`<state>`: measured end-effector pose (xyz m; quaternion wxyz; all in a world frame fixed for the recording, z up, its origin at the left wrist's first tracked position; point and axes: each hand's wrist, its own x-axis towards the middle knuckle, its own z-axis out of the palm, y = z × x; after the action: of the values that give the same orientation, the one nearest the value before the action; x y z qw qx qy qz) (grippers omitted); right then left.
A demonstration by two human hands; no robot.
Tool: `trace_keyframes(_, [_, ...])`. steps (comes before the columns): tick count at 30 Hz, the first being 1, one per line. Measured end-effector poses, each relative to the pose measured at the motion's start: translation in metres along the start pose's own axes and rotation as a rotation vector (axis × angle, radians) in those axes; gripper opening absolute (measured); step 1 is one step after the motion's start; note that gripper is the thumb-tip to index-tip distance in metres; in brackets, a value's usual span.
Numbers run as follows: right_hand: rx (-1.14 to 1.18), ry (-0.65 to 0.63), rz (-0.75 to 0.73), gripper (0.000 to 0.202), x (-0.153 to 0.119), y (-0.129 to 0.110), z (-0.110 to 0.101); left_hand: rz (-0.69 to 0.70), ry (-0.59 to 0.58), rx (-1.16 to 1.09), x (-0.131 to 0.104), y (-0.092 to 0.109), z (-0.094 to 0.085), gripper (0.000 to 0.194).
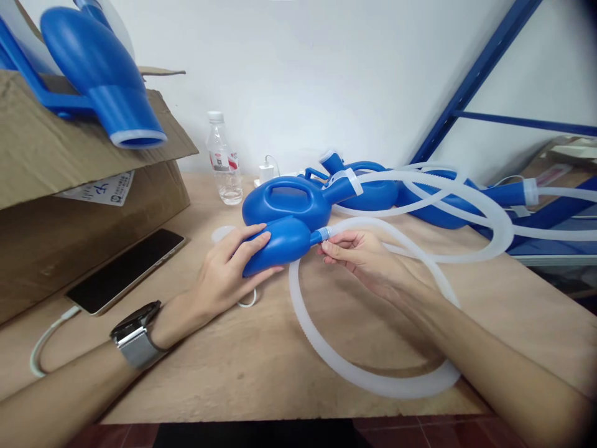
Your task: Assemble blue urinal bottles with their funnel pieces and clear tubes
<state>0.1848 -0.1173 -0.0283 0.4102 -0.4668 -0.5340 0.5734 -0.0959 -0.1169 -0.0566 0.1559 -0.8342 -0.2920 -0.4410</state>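
Observation:
My left hand (236, 264), with a watch on its wrist, is wrapped round a blue rounded bottle (280, 244) above the table. The bottle's narrow neck points right, into the end of a translucent hose (373, 223). At that joint my right hand (347, 252) pinches a small clamp or ring (328, 233) round the hose end; its exact shape is hard to make out. The hose loops down over the table in front of my right forearm. Just behind the held bottle lies a blue container with a handle (317, 208).
An open cardboard box (153, 193) with blue containers (116, 93) stands at the left, beside a phone (125, 270). A water bottle (224, 158) is at the back. More blue containers (438, 199) and coiled hoses (501, 227) lie at the right, near a blue rack (466, 81).

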Motion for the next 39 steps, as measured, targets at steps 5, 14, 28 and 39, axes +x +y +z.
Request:
trace_keyframes(5, [0.201,-0.032,0.075,0.022,-0.002,0.003,0.002,-0.092,0.003,-0.039,0.000,0.004,0.000,0.052])
trace_keyframes(14, [0.248,-0.209,0.085,0.029,-0.003,-0.001,0.004,-0.163,0.023,-0.055,0.000,0.000,-0.001,0.055])
trace_keyframes(28, [0.101,-0.026,-0.156,0.037,-0.002,0.007,0.015,-0.073,0.030,0.012,0.000,0.002,0.000,0.055])
trace_keyframes(39, [-0.109,0.022,-0.254,0.036,0.000,0.006,0.007,-0.010,-0.028,0.051,0.001,0.001,-0.002,0.054])
